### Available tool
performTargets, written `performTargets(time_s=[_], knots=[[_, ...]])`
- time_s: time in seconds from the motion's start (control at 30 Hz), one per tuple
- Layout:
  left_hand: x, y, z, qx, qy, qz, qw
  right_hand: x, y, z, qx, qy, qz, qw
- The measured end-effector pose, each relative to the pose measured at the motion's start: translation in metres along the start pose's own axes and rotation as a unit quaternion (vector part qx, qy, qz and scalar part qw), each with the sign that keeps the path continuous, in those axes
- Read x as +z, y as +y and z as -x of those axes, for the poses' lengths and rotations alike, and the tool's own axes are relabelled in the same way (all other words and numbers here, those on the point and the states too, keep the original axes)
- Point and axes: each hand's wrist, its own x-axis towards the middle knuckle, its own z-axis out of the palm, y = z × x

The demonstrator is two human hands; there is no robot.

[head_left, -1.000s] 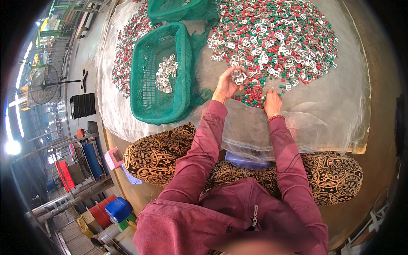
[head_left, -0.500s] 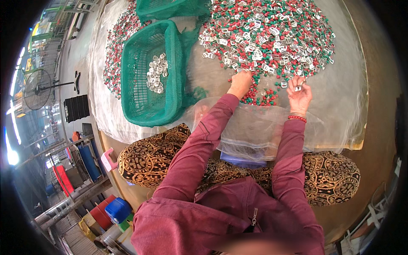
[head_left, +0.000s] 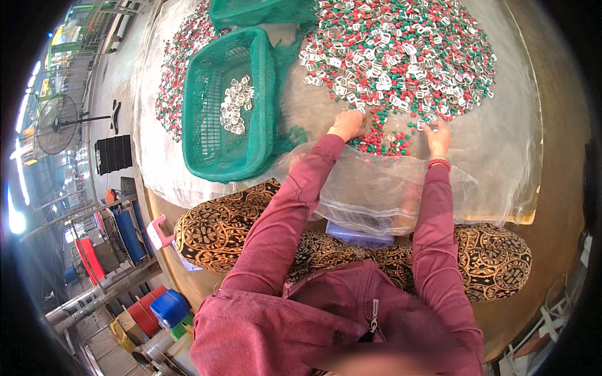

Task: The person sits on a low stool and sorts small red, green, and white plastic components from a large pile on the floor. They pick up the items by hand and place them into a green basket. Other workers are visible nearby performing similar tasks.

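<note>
A big pile of red and green pellets (head_left: 401, 56) mixed with silvery metal buckles (head_left: 411, 49) covers the far part of the sheet. My left hand (head_left: 348, 124) is closed at the pile's near edge, fingers curled down. One buckle (head_left: 360, 107) shows by its fingertips; whether it is gripped cannot be told. My right hand (head_left: 438, 136) pinches at a buckle (head_left: 421, 125) on the right, thumb and fingers together. Between both hands lies a small spread of loose pellets (head_left: 385, 143). To the left, a green mesh-lined basket (head_left: 194, 119) contains a heap of buckles (head_left: 237, 103).
A second green basket (head_left: 251, 14) stands beyond the first. Another pellet pile (head_left: 179, 81) lies at the far left. Translucent sheeting (head_left: 501, 169) covers the work surface and drapes toward my lap. A pink stool (head_left: 159, 233) and a fan (head_left: 58, 123) are at the left.
My left hand has drawn slightly left and nearer to me. My right hand has turned from palm-up to a pinch at the buckle beside it; the buckle formerly in its fingers no longer shows there.
</note>
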Motion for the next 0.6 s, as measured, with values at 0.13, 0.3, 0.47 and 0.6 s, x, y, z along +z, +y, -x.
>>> performTargets(time_s=[0.13,0.3,0.47,0.6], knots=[[-0.034,-0.01,0.023,-0.038,0.08,0.215,0.973,0.025,-0.029,0.027,-0.096,0.078,0.153,0.98],[-0.051,-0.014,0.035,-0.097,0.019,0.466,0.879,0.029,-0.022,0.021,-0.089,0.034,0.169,0.981],[-0.048,-0.027,0.042,-0.067,-0.011,0.892,0.447,0.023,-0.022,0.034,-0.072,0.11,0.113,0.985],[-0.046,-0.013,0.03,-0.038,0.014,0.89,0.454,0.017,0.004,0.027,-0.075,0.051,0.172,0.981]])
